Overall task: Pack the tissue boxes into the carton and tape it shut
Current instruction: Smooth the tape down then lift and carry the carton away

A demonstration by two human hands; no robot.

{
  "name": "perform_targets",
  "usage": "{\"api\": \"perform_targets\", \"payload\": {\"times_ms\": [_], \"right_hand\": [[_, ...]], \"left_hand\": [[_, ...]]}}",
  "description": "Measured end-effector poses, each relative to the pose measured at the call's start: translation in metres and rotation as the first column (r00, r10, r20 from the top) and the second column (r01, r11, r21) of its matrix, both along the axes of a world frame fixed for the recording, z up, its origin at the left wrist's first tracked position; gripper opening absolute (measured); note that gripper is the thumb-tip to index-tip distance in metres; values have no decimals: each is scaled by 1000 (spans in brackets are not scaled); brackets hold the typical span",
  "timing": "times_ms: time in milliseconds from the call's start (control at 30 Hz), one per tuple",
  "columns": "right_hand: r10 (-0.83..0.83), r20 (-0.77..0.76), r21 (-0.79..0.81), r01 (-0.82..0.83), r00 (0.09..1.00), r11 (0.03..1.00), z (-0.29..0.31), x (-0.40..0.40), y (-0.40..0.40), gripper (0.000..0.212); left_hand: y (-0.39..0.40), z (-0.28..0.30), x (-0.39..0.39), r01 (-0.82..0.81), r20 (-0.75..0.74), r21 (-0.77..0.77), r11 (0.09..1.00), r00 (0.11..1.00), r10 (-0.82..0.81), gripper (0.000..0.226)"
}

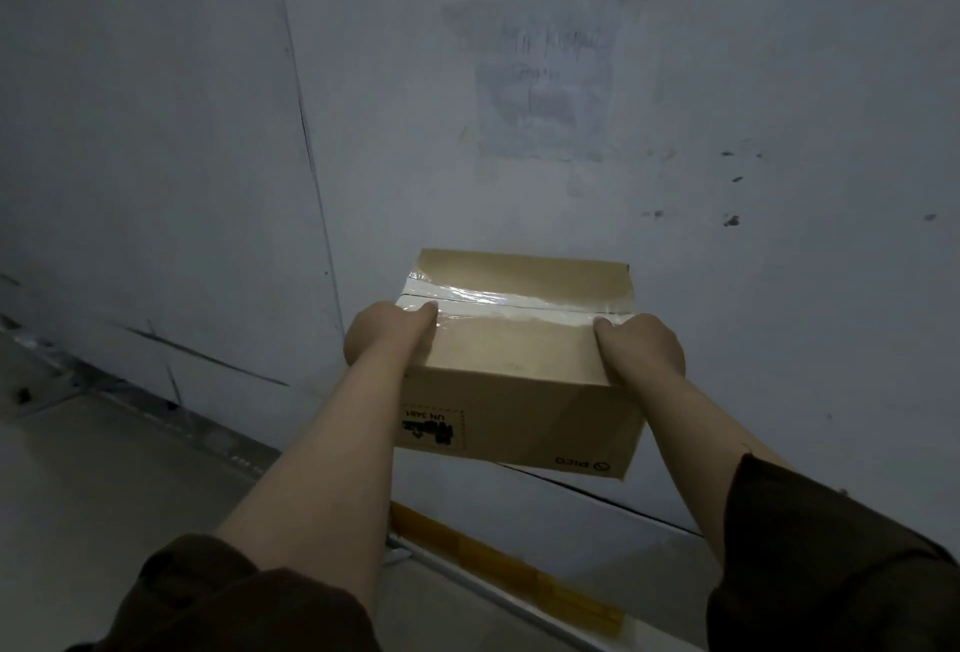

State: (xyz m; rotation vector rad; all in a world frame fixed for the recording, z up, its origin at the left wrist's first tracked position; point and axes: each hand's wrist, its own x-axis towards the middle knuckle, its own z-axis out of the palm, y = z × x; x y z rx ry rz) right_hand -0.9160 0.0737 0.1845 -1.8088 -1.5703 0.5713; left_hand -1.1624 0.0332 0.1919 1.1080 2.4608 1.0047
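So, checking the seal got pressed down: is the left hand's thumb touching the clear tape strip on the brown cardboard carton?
Touching. The head view shows the left hand with its thumb lying on the clear tape strip.

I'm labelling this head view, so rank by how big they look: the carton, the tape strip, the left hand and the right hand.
1. Carton, clearly largest.
2. Tape strip across the top seam, long but narrow.
3. Left hand and right hand look about alike, so I won't rank them; each also looks close to the tape in area.
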Motion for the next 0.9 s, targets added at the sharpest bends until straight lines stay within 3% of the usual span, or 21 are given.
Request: {"api": "perform_targets", "payload": {"times_ms": [367,500,667,900], "right_hand": [[-173,-47,-19,172,984,985,-7,-75,-4,41],[-204,-34,-9,204,978,979,-7,-83,6,30],[-246,-9,22,246,969,969,7,-93,21,41],[-318,-21,44,319,948,947,40,-106,26,36]], "left_hand": [[33,8,-78,177,-49,-23,984,983,-178,52],[50,6,-86,213,-37,-37,976,976,-214,50],[73,10,-95,253,-30,-14,967,967,-253,56],[91,36,-111,329,-48,11,944,943,-328,59]]}}
